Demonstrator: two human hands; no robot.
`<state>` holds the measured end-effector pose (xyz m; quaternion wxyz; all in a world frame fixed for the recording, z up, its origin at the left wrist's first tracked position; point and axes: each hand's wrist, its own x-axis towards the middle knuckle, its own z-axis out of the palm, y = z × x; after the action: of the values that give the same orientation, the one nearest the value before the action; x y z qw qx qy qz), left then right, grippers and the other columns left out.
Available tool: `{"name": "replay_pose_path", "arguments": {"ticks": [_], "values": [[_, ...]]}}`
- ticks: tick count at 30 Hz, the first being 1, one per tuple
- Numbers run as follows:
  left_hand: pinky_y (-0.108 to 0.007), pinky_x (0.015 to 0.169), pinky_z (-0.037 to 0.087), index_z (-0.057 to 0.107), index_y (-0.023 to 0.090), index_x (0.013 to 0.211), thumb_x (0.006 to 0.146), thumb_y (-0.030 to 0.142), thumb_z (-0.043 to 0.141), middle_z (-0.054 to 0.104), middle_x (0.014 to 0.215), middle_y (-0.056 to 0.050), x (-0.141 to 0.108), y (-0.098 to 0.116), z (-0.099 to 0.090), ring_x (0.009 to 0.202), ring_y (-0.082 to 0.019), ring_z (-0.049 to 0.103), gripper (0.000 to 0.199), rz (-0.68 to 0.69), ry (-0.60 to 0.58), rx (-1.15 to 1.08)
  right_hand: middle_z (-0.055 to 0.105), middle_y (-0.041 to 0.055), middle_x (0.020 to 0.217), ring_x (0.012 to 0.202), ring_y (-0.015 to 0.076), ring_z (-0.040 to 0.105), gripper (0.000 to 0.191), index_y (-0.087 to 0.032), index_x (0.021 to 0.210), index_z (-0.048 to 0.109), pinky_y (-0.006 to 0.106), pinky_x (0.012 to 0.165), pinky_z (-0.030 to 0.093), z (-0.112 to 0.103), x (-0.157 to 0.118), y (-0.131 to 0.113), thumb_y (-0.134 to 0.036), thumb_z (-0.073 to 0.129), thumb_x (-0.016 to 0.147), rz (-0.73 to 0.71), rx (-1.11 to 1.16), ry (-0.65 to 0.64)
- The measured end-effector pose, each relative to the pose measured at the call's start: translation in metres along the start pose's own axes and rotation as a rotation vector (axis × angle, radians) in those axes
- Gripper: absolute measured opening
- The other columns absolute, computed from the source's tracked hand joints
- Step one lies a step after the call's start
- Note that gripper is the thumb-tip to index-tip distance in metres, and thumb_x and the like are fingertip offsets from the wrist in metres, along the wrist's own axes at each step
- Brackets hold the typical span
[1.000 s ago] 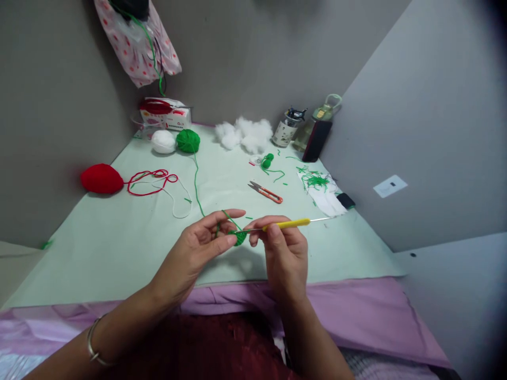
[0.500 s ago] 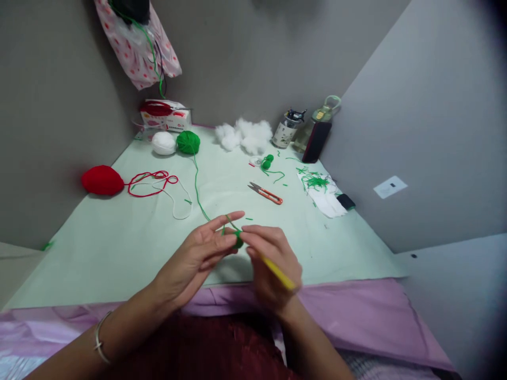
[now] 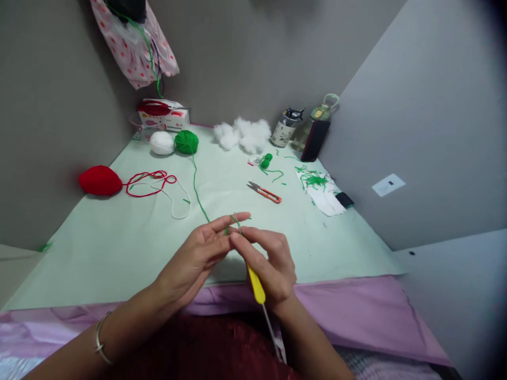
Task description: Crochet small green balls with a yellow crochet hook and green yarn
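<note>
My left hand [image 3: 204,245] has green yarn [image 3: 201,207] looped over its stretched index finger, while the thumb and other fingers pinch at a small green piece mostly hidden between the hands. The strand runs back to a green yarn ball [image 3: 186,142]. In my right hand [image 3: 271,261] is a crochet hook with a yellow grip [image 3: 255,283]; its metal tip rises by the left index finger and touches the yarn there. The fingertips of both hands meet. Orange-handled thread snips [image 3: 264,192] lie beyond my hands.
A white yarn ball [image 3: 161,143] and a red yarn ball [image 3: 100,180] lie at left. White stuffing [image 3: 242,134], a pen jar [image 3: 283,130], a bottle [image 3: 321,112] and a dark phone-like slab [image 3: 315,141] stand behind. Green yarn scraps [image 3: 315,180] rest on white paper at right.
The yellow-handled hook has swung from pointing right to pointing down toward me, and its tip now shows by the left index finger. The green piece is now more hidden by my fingers.
</note>
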<state>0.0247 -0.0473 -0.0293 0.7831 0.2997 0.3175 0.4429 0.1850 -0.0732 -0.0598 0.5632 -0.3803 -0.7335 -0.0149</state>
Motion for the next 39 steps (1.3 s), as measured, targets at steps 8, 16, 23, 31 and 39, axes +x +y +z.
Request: {"name": "replay_pose_path", "arguments": {"ticks": [8, 16, 23, 31, 39], "values": [[-0.022, 0.086, 0.051, 0.083, 0.027, 0.116, 0.078, 0.024, 0.090, 0.071, 0.089, 0.002, 0.001, 0.002, -0.007, 0.071, -0.008, 0.057, 0.039, 0.049, 0.027, 0.042, 0.075, 0.0022, 0.090, 0.073, 0.0145, 0.064, 0.019, -0.028, 0.101, 0.081, 0.031, 0.066, 0.055, -0.002, 0.013, 0.005, -0.023, 0.062, 0.102, 0.506, 0.633, 0.080], [-0.024, 0.087, 0.044, 0.083, 0.032, 0.118, 0.085, 0.032, 0.087, 0.066, 0.094, 0.000, -0.002, -0.002, -0.007, 0.093, -0.014, 0.056, 0.033, 0.149, 0.039, 0.270, 0.076, 0.0028, 0.089, 0.072, 0.0133, 0.066, 0.019, -0.024, 0.097, 0.079, 0.029, 0.069, 0.056, -0.002, 0.012, 0.009, -0.030, 0.063, 0.103, 0.709, 0.797, 0.077], [-0.024, 0.074, 0.040, 0.081, 0.032, 0.120, 0.088, 0.027, 0.082, 0.058, 0.087, 0.002, -0.004, -0.002, -0.010, 0.076, -0.012, 0.046, 0.033, 0.228, 0.093, 0.399, 0.077, 0.0027, 0.094, 0.077, 0.0137, 0.070, 0.021, -0.024, 0.105, 0.074, 0.030, 0.073, 0.059, -0.008, 0.011, 0.001, -0.019, 0.053, 0.106, 0.484, 0.488, 0.014], [-0.021, 0.076, 0.045, 0.075, 0.029, 0.128, 0.084, 0.026, 0.086, 0.064, 0.084, 0.003, -0.005, -0.008, -0.004, 0.076, -0.010, 0.054, 0.045, 0.171, 0.078, 0.269, 0.079, 0.0108, 0.105, 0.097, 0.0224, 0.075, 0.034, -0.022, 0.128, 0.069, 0.035, 0.079, 0.064, -0.002, -0.001, -0.001, -0.008, 0.062, 0.097, -0.099, -0.093, -0.062], [-0.020, 0.085, 0.050, 0.080, 0.021, 0.121, 0.080, 0.021, 0.089, 0.070, 0.086, 0.000, -0.002, 0.004, -0.008, 0.077, -0.009, 0.061, 0.042, -0.039, 0.020, -0.021, 0.076, 0.0034, 0.088, 0.076, 0.0179, 0.068, 0.024, -0.027, 0.105, 0.078, 0.035, 0.067, 0.058, -0.004, 0.009, 0.001, -0.018, 0.055, 0.104, 0.393, 0.475, 0.125]]}}
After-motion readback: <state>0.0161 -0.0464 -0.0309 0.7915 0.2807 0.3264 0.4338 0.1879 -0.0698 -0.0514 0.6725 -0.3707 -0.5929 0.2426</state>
